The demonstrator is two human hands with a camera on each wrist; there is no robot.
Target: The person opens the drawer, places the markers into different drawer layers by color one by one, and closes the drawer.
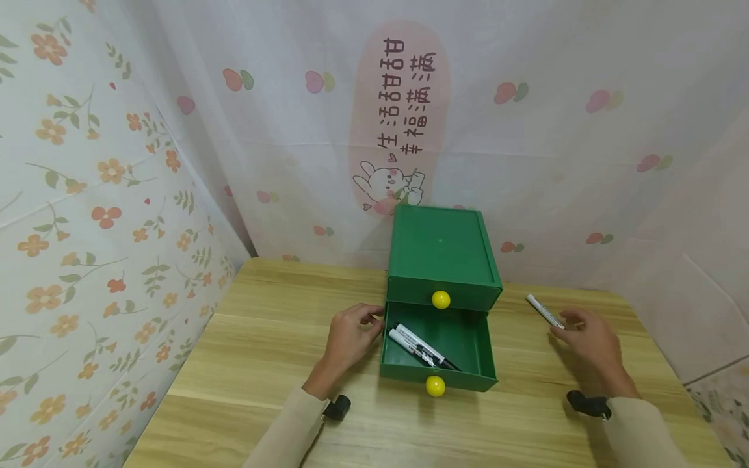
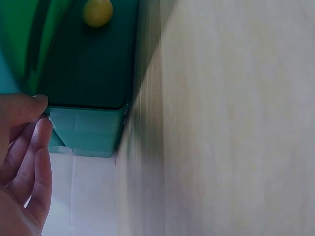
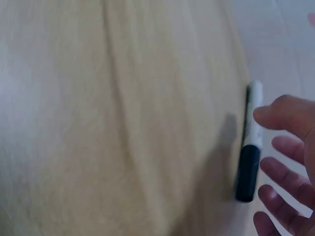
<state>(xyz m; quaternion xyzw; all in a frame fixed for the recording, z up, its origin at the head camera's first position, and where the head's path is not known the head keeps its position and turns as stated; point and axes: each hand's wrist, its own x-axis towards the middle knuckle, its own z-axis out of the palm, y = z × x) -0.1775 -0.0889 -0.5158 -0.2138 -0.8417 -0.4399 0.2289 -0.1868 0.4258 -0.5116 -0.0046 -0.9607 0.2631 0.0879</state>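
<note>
A green two-drawer box (image 1: 441, 247) stands on the table, its lower drawer (image 1: 468, 338) pulled out. Inside that drawer lie white markers (image 1: 418, 343) with black caps. My left hand (image 1: 351, 335) pinches the drawer's left rim; the left wrist view shows thumb (image 2: 37, 102) and fingertips close together at that green edge. To the right of the box, another white marker (image 1: 544, 311) lies on the table. My right hand (image 1: 591, 338) is over its near end. In the right wrist view the thumb (image 3: 280, 115) overlaps the marker's white barrel, with the other fingers spread beside the black cap.
The upper drawer with its yellow knob (image 1: 441, 299) is closed. Another yellow knob (image 1: 435, 387) sticks out from the lower drawer's front. A wooden table (image 1: 246, 370) holds everything, with a patterned curtain (image 1: 292, 162) behind it and a floral one (image 1: 88, 260) at the left.
</note>
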